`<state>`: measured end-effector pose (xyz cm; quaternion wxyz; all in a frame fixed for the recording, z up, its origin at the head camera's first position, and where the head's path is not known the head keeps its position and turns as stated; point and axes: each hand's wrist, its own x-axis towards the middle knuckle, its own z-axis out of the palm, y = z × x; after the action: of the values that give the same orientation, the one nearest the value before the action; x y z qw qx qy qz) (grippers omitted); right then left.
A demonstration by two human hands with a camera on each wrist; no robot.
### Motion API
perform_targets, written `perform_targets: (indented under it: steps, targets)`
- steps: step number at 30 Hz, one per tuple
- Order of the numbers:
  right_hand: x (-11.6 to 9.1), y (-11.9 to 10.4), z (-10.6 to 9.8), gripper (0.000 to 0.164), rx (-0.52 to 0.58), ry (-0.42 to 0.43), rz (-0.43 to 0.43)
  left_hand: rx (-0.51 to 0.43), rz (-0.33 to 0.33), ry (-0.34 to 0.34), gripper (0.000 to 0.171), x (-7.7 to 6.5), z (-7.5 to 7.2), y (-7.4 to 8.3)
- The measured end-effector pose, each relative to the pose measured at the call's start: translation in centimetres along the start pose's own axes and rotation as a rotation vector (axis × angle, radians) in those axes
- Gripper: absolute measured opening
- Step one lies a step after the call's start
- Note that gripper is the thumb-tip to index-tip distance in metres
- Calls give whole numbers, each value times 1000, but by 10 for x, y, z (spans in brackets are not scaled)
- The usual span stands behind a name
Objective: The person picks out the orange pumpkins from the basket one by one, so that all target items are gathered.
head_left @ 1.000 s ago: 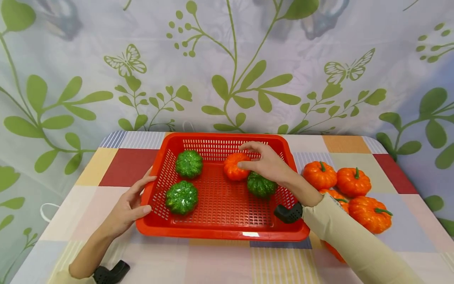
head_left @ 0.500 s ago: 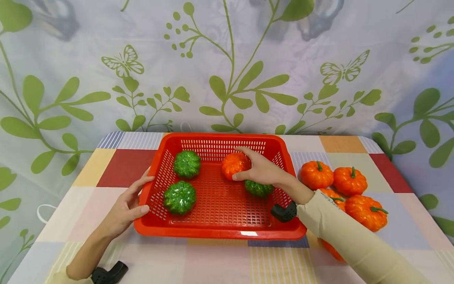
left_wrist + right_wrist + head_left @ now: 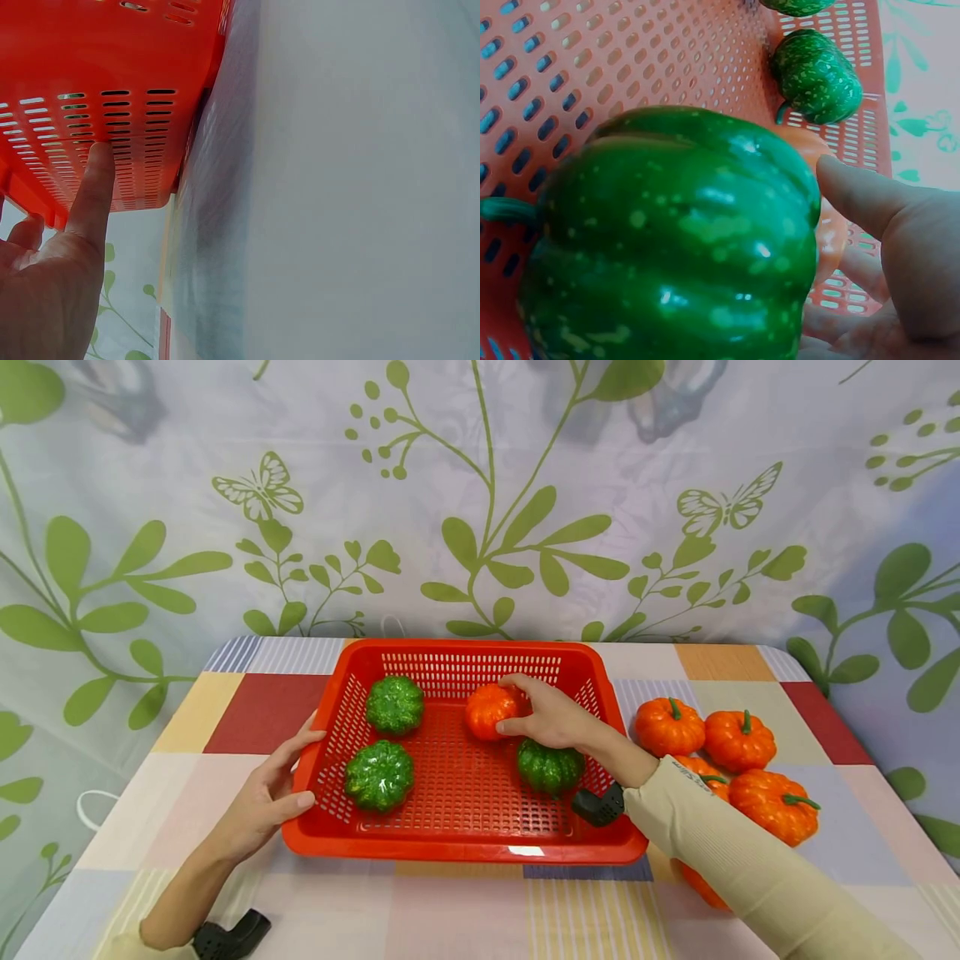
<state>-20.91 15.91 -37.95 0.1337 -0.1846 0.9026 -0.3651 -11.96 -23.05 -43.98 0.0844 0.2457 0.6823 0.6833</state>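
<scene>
My right hand (image 3: 551, 714) grips an orange toy pumpkin (image 3: 489, 712) in the back right of the red plastic basket (image 3: 465, 852), with thumb and fingers round its right side. Whether that pumpkin touches the basket floor, I cannot tell. Just below the hand sits a green toy pumpkin (image 3: 550, 768), large and close in the right wrist view (image 3: 682, 240). Two more green pumpkins, one behind (image 3: 395, 705) and one in front (image 3: 380, 775), lie on the basket's left side. My left hand (image 3: 262, 802) rests at the left rim; one straight finger (image 3: 94, 187) touches the slotted outer wall.
Several orange pumpkins (image 3: 742, 741) with green stems lie on the table right of the basket, partly hidden by the right sleeve (image 3: 750, 860). A checked cloth (image 3: 450, 910) covers the table. Behind it hangs a leaf-patterned curtain (image 3: 420, 543).
A second ago my right thumb and fingers were spread wider at the orange pumpkin; they have since closed round it. The pumpkin barely moved. My left hand stayed at the rim.
</scene>
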Motion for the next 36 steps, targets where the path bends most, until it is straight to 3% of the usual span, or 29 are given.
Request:
perform_targets:
  steps: [7,15,24,36]
  targets:
    - [-1,-1,-1,55,12,-4,-16,-12,-6,-4,66,0,-2,-3]
    - [-1,-4,-1,68,48,-51,-76,-4,-2,3,66,-1,0,-1]
    - [-4,-8,-3,70,64,-47,-69,16,-8,12,68,-1,3,1]
    - [-7,-8,-4,66,82,-32,-156,-17,12,5,66,-1,2,1]
